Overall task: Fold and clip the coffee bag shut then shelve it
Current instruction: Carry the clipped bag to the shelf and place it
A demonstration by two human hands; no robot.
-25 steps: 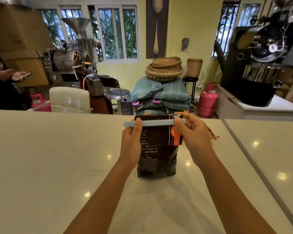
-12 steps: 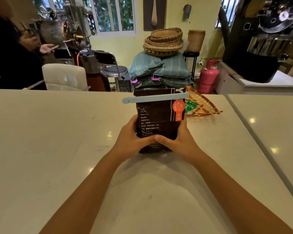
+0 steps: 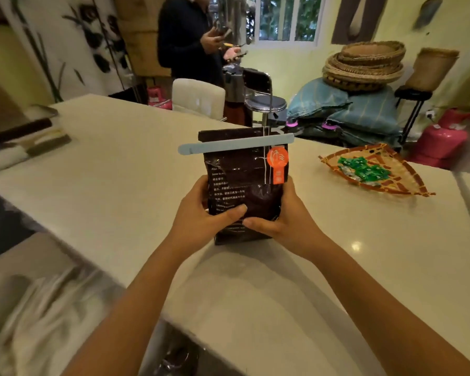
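Dark brown foil coffee bag (image 3: 246, 185) stands upright on the pale stone counter (image 3: 120, 169), near its middle and close to the person's body. Pale blue clip (image 3: 235, 146) lies straight across the bag just below the top edge, overhanging both sides, more on the left; a narrow strip of flattened bag shows above it. Whether the top was rolled over before clipping cannot be told from this angle, but the mouth looks closed. Left hand (image 3: 201, 215) wraps the bag's lower left side, thumb laid across the front over the printed text. Right hand (image 3: 282, 221) cups the lower right side, thumb across the front, its tip near the left thumb's. Both hands closed around the bag, fingers behind it out of sight. Bag's base appears to touch the counter, though the picture does not settle that. Woven tray (image 3: 375, 169) with green wrapped sweets sits well apart to the right. Another person (image 3: 185, 36) stands beyond the counter, handling something small. Judgement: sealing part looks finished; clip seated and level. Remaining: lift the bag and put it on a shelf. No shelf can be made out in view, so the destination is unknown. Left and lower edges of the frame are smeared, detail there unreadable.
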